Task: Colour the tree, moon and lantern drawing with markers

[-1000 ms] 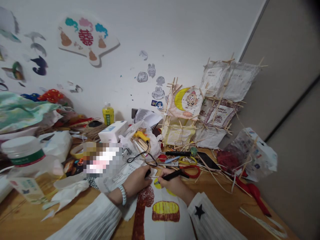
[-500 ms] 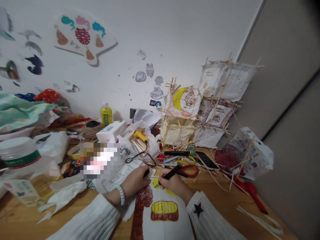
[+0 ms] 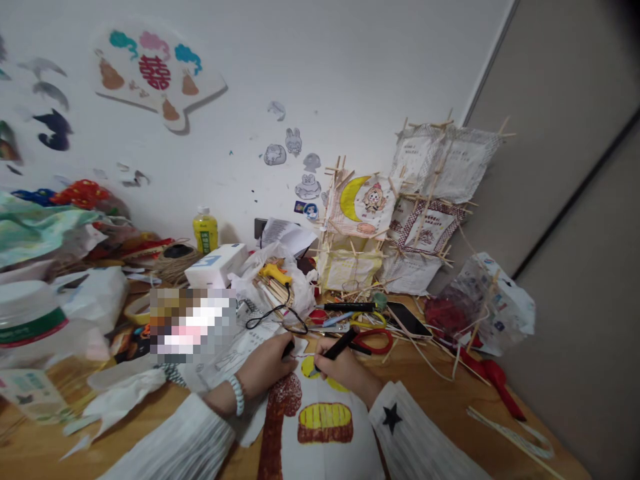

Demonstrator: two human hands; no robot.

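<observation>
White drawing paper (image 3: pixel 325 460) lies on the wooden table (image 3: pixel 440 413), where the closed right hand (image 3: pixel 346 370) grips a black marker (image 3: pixel 341 345) at a yellow patch (image 3: pixel 307 366) and the left hand (image 3: pixel 265 363) curls shut around a small black object (image 3: pixel 289 348). Beyond, a crumpled plastic bag (image 3: pixel 304 285) holds a yellow glue gun (image 3: pixel 276 272) and wooden sticks (image 3: pixel 275 293); behind stands a capped drink bottle (image 3: pixel 205 232).
</observation>
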